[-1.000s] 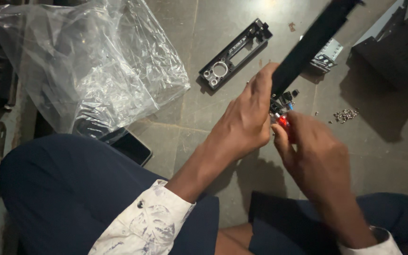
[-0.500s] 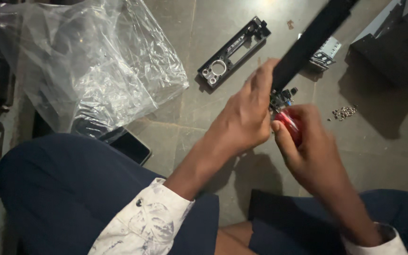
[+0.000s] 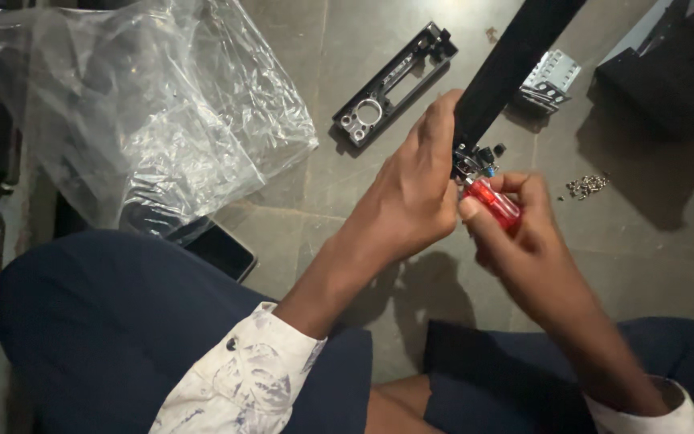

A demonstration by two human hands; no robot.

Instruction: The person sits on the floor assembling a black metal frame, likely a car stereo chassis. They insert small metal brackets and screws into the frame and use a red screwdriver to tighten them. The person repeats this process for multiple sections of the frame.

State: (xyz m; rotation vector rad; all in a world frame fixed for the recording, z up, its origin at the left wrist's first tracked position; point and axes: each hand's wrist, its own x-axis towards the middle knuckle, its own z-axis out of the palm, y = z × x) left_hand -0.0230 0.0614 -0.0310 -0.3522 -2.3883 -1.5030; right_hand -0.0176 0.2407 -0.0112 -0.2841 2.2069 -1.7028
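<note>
Nearest, at six o'clock: dark blue trouser legs (image 3: 106, 337), crossed on the stone floor (image 3: 660, 265), plus a white patterned sleeve (image 3: 242, 378). Just above centre, left hand (image 3: 411, 201) wrapped around the lower end of a long black panel (image 3: 516, 56), fingers closed on its edge. Beside it at three o'clock, right hand (image 3: 524, 233) gripping a red-handled screwdriver (image 3: 493, 202), tip hidden against the small metal fittings at the panel's lower end. Panel tilted, running up toward one o'clock and out of view. At nine o'clock, a dark phone (image 3: 218, 249) flat on the floor, partly under a crumpled clear plastic bag (image 3: 146, 112) spreading to ten o'clock. At two o'clock, a small heap of silver screws (image 3: 588, 185). Farther, at twelve o'clock, a black faceplate frame (image 3: 395, 84) lying diagonally; past the panel at one o'clock, a small metal bracket (image 3: 552, 76). Farthest, top right corner, a dark box (image 3: 676, 72).
</note>
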